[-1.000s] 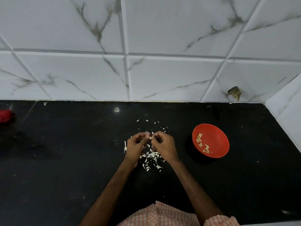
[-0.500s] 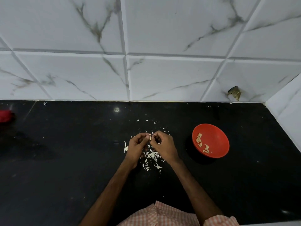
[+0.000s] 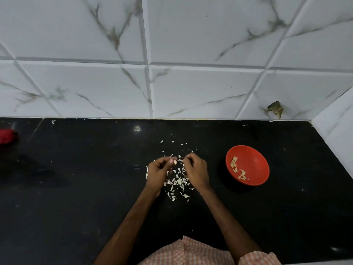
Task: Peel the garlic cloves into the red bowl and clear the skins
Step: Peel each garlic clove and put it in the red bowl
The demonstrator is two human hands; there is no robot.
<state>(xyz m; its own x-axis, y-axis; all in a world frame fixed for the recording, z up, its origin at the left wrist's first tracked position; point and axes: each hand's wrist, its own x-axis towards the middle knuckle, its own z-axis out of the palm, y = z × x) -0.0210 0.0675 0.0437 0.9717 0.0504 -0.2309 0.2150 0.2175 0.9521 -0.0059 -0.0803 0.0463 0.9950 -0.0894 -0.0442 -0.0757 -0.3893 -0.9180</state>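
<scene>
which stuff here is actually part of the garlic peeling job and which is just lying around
Part of the job:
- garlic clove pinched in the left hand
- right hand, pulling at skin
- red bowl holding peeled cloves
- loose skins on the black counter

Just lying about:
- red object at the far left edge
- brown scrap on the wall tile
</scene>
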